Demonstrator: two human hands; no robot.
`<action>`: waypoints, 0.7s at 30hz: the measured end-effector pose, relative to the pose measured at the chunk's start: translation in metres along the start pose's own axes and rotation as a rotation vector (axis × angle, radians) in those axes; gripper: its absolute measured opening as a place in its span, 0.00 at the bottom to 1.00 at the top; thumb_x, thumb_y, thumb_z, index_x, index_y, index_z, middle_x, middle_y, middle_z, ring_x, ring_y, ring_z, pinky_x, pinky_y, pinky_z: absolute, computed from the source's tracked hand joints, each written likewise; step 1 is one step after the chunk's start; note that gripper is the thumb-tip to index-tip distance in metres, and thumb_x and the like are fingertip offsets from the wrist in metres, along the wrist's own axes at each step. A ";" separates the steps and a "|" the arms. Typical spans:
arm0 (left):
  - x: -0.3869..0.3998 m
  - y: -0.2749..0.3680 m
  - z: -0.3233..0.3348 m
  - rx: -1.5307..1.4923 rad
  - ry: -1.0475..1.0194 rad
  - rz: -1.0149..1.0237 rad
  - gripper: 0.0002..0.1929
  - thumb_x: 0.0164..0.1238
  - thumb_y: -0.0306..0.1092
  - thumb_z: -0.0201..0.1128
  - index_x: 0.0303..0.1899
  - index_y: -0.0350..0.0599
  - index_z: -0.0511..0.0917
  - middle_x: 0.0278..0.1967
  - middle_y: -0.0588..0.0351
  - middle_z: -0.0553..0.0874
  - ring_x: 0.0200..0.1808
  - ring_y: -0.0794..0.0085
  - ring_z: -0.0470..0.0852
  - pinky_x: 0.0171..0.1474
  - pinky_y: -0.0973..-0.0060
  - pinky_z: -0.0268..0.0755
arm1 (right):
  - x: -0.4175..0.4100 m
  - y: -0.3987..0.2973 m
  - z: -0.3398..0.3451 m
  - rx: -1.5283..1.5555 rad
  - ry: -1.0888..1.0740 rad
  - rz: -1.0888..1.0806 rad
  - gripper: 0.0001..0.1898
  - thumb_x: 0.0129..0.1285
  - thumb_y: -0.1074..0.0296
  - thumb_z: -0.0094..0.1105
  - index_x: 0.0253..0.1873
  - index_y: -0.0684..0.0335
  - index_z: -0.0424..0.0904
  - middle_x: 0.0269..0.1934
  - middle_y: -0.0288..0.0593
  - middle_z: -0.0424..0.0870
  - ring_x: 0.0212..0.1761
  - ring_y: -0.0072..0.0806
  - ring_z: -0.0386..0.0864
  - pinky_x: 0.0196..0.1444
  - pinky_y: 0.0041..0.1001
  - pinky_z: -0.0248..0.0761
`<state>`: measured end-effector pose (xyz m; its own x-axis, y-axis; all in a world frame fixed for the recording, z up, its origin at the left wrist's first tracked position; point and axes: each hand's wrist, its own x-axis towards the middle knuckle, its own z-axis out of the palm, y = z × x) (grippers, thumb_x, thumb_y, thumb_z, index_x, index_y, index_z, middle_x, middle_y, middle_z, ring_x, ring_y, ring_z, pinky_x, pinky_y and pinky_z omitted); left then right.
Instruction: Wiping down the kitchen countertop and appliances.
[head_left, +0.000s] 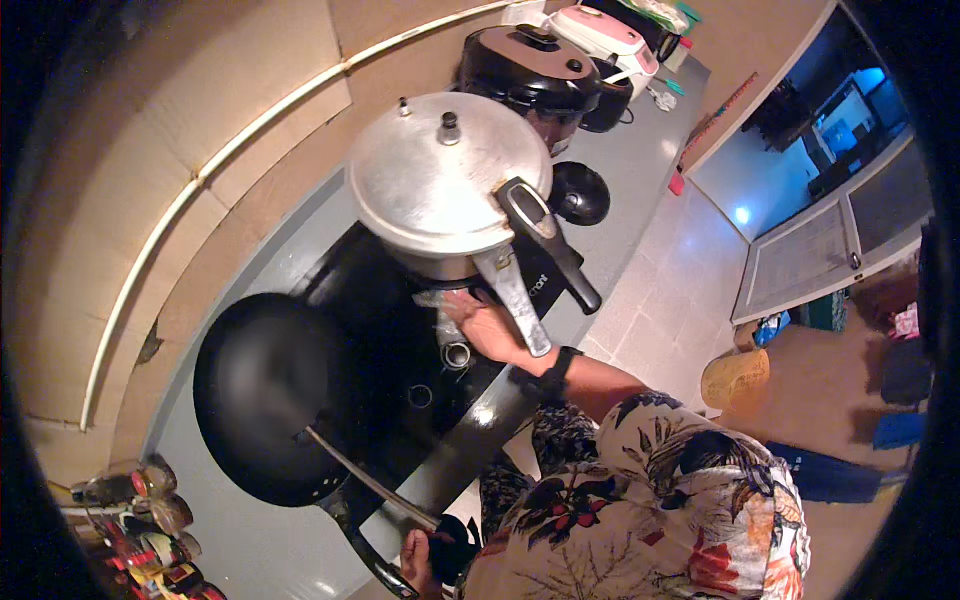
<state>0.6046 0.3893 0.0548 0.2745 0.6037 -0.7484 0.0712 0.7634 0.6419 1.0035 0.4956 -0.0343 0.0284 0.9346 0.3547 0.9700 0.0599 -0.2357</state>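
Note:
My right hand (487, 330), with a dark band at the wrist, reaches over the black glass gas stove (390, 375), below a large aluminum pressure cooker (442, 172). Its fingertips are blurred and partly hidden by the cooker's handles, close to a metal stove knob (455, 355). At the bottom, my left hand (418, 559) is closed around the dark handle end of a long, thin-shafted cooking utensil (375, 480). The utensil's far end lies in a black wok (262, 397), where its head blends into the dark surface. The wok's handle (367, 551) runs beside my left hand.
Behind the pressure cooker stand a black and brown electric cooker (525, 64) and a pink and white appliance (607, 34). A small black bowl or lid (580, 193) lies on the grey counter (637, 157). Jars and packets (154, 525) crowd the lower left; a pipe (142, 262) runs along the wall.

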 end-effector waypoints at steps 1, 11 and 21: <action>0.009 0.000 0.003 0.011 -0.003 -0.004 0.27 0.65 0.53 0.55 0.55 0.39 0.69 0.37 0.51 0.79 0.37 0.65 0.78 0.41 0.68 0.73 | -0.006 0.008 0.012 0.723 0.051 0.483 0.19 0.61 0.75 0.47 0.58 0.68 0.69 0.55 0.56 0.74 0.60 0.46 0.71 0.64 0.34 0.62; 0.016 -0.009 0.089 -0.019 0.168 -0.062 0.28 0.65 0.50 0.57 0.58 0.39 0.68 0.42 0.51 0.78 0.40 0.65 0.76 0.43 0.66 0.71 | -0.051 0.131 -0.053 0.574 -0.132 0.680 0.23 0.65 0.73 0.39 0.66 0.67 0.58 0.64 0.59 0.61 0.69 0.50 0.57 0.69 0.32 0.56; -0.032 0.010 0.291 -0.101 0.441 -0.081 0.25 0.73 0.49 0.46 0.56 0.35 0.70 0.43 0.49 0.79 0.44 0.64 0.76 0.49 0.67 0.68 | 0.047 0.224 -0.006 -0.022 -0.140 -0.155 0.22 0.60 0.65 0.43 0.59 0.65 0.70 0.64 0.48 0.66 0.71 0.36 0.56 0.72 0.46 0.41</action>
<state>0.8754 0.3110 0.1334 -0.1641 0.5642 -0.8092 -0.0239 0.8178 0.5751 1.2236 0.5507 -0.0653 -0.1539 0.9543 0.2560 0.9651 0.2007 -0.1680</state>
